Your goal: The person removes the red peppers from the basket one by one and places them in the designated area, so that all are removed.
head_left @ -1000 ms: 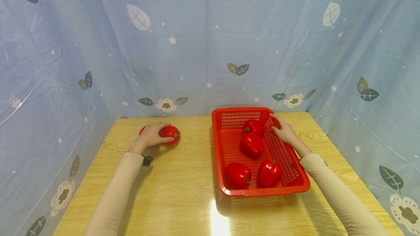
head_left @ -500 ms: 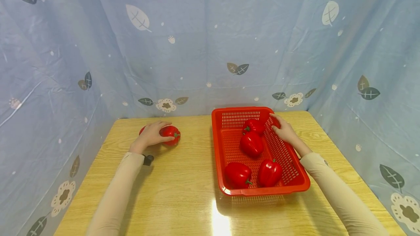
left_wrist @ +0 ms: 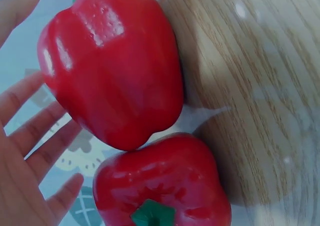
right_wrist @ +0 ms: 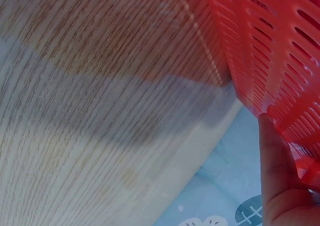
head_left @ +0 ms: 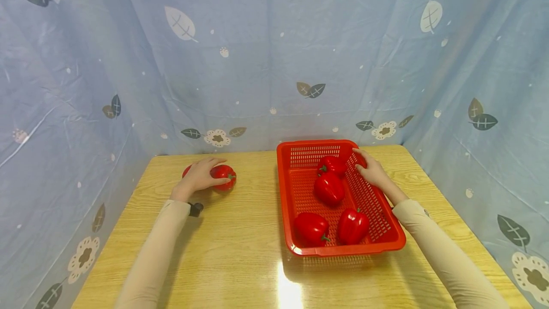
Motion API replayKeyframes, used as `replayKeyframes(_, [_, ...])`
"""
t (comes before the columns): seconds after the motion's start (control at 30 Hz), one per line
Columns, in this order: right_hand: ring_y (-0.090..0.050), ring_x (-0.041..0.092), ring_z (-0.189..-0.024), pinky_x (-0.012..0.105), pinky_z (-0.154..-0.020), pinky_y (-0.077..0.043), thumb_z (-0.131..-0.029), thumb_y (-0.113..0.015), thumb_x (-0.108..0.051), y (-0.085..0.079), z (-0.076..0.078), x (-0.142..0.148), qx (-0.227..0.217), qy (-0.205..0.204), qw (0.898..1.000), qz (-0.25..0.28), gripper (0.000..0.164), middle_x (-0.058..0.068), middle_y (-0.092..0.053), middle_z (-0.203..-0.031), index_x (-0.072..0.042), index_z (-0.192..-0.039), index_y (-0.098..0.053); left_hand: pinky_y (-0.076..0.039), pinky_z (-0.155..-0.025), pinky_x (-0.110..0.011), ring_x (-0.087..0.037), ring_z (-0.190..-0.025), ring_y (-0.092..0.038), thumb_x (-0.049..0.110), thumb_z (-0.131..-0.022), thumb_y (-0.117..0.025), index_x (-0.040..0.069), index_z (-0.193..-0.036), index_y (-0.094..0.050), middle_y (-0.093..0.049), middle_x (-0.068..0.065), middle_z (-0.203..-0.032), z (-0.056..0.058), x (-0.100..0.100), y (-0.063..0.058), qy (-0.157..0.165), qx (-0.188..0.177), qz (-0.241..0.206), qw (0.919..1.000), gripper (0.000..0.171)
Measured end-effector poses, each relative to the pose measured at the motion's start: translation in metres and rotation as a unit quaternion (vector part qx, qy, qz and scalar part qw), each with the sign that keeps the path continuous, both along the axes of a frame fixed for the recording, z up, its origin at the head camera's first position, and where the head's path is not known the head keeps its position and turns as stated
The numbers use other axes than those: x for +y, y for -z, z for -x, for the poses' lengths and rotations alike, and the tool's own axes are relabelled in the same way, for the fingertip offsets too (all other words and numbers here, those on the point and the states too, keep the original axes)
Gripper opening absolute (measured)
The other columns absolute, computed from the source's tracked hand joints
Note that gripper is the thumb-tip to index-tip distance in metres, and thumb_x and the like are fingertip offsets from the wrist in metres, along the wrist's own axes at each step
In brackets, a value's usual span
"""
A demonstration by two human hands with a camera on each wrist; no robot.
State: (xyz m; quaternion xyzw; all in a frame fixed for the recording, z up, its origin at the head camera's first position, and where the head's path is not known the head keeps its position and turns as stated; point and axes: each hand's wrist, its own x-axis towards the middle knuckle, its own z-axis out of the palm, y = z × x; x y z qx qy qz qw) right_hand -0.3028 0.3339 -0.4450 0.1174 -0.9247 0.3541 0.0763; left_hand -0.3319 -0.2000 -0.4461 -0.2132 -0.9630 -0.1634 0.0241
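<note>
Over the table point(head_left: 238, 244), left fingers point(left_wrist: 54, 147) spread beside a red pepper point(left_wrist: 115, 66) while right fingers point(right_wrist: 275, 158) grip a basket point(head_left: 281, 194)

Open table point(head_left: 249, 218) lies between two obstacles: left peppers point(head_left: 222, 172) and red basket point(head_left: 282, 190).

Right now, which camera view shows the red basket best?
The head view: the red basket shows nearly whole, with four peppers inside. The right wrist view shows only part of its slotted wall; the left wrist view, none.
</note>
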Motion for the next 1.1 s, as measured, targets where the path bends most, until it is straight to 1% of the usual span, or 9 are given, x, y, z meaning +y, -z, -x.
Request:
replayKeyframes(0.03, [-0.047, 0.031, -0.075, 0.049, -0.078, -0.038, -0.092, -0.047, -0.005, 0.0, 0.001, 0.0, -0.008, 0.001, 1.0, -0.001, 0.052, 0.031, -0.037, -0.137, -0.007, -0.142, -0.032, -0.025, -0.103, -0.062, -0.035, -0.128, -0.038, 0.057, -0.076, -0.066, 0.017, -0.136, -0.046, -0.045, -0.013, -0.139, 0.0, 0.001, 0.0, 0.001, 0.001, -0.001, 1.0, 0.075])
replayKeyframes(0.1, [-0.048, 0.032, -0.077, 0.049, -0.079, -0.038, -0.093, -0.047, -0.003, 0.0, 0.002, 0.0, -0.015, 0.006, 1.0, -0.008, 0.052, 0.032, -0.036, -0.137, -0.005, -0.142, -0.031, -0.025, -0.103, -0.061, -0.034, -0.128, -0.038, 0.055, -0.076, -0.066, 0.017, -0.136, -0.046, -0.045, -0.012, -0.139, -0.001, 0.003, -0.001, 0.002, 0.001, -0.007, 1.0, 0.074])
replayKeyframes(0.17, [-0.049, 0.035, -0.083, 0.05, -0.081, -0.039, -0.093, -0.047, -0.002, 0.0, 0.002, -0.001, -0.022, 0.009, 1.0, -0.012, 0.053, 0.031, -0.035, -0.138, -0.005, -0.143, -0.03, -0.025, -0.104, -0.061, -0.033, -0.128, -0.038, 0.055, -0.077, -0.066, 0.017, -0.136, -0.046, -0.046, -0.011, -0.138, -0.002, 0.005, -0.001, 0.006, 0.005, -0.011, 0.9999, 0.073])
replayKeyframes(0.33, [-0.048, 0.038, -0.093, 0.052, -0.084, -0.039, -0.093, -0.046, -0.002, -0.001, 0.002, -0.001, -0.03, 0.01, 0.999, -0.01, 0.054, 0.031, -0.035, -0.138, -0.005, -0.143, -0.028, -0.024, -0.105, -0.059, -0.032, -0.128, -0.039, 0.055, -0.076, -0.067, 0.02, -0.136, -0.046, -0.047, -0.008, -0.138, -0.005, 0.01, -0.002, 0.015, 0.015, -0.021, 0.9996, 0.073])
replayKeyframes(0.57, [-0.048, 0.039, -0.094, 0.053, -0.086, -0.038, -0.093, -0.047, -0.001, -0.001, 0.003, -0.001, -0.027, 0.009, 1.0, -0.011, 0.054, 0.032, -0.036, -0.137, -0.004, -0.143, -0.029, -0.022, -0.105, -0.06, -0.034, -0.128, -0.039, 0.056, -0.075, -0.067, 0.021, -0.136, -0.046, -0.046, -0.008, -0.139, -0.005, 0.015, -0.001, 0.018, 0.022, -0.03, 0.9992, 0.073])
replayKeyframes(0.73, [-0.049, 0.037, -0.089, 0.05, -0.083, -0.039, -0.093, -0.047, -0.001, -0.001, 0.003, 0.0, -0.027, 0.009, 1.0, -0.011, 0.054, 0.032, -0.036, -0.138, -0.004, -0.143, -0.029, -0.021, -0.105, -0.061, -0.035, -0.127, -0.038, 0.053, -0.076, -0.068, 0.02, -0.136, -0.046, -0.047, -0.009, -0.138, -0.008, 0.018, -0.001, 0.018, 0.024, -0.046, 0.9985, 0.072])
replayKeyframes(0.83, [-0.049, 0.037, -0.087, 0.05, -0.082, -0.039, -0.092, -0.047, -0.001, 0.0, 0.003, -0.001, -0.025, 0.008, 1.0, -0.009, 0.054, 0.032, -0.036, -0.137, -0.004, -0.143, -0.029, -0.02, -0.105, -0.061, -0.034, -0.128, -0.038, 0.049, -0.077, -0.069, 0.02, -0.136, -0.046, -0.046, -0.008, -0.139, -0.01, 0.022, -0.002, 0.022, 0.027, -0.05, 0.9981, 0.07])
replayKeyframes(0.97, [-0.049, 0.037, -0.089, 0.05, -0.082, -0.039, -0.093, -0.046, -0.001, 0.001, 0.003, 0.0, -0.028, 0.008, 1.0, -0.01, 0.054, 0.032, -0.036, -0.138, -0.005, -0.143, -0.028, -0.02, -0.106, -0.06, -0.033, -0.128, -0.038, 0.048, -0.078, -0.069, 0.022, -0.136, -0.046, -0.046, -0.007, -0.139, -0.013, 0.028, -0.006, 0.029, 0.03, -0.055, 0.9976, 0.068])
replayKeyframes(1.1, [-0.05, 0.036, -0.085, 0.048, -0.082, -0.039, -0.093, -0.046, -0.002, 0.0, 0.003, 0.0, -0.03, 0.01, 0.999, -0.01, 0.054, 0.031, -0.036, -0.138, -0.006, -0.144, -0.028, -0.02, -0.106, -0.06, -0.033, -0.129, -0.037, 0.05, -0.077, -0.069, 0.021, -0.137, -0.045, -0.046, -0.007, -0.139, -0.015, 0.034, -0.008, 0.038, 0.034, -0.06, 0.9969, 0.07])
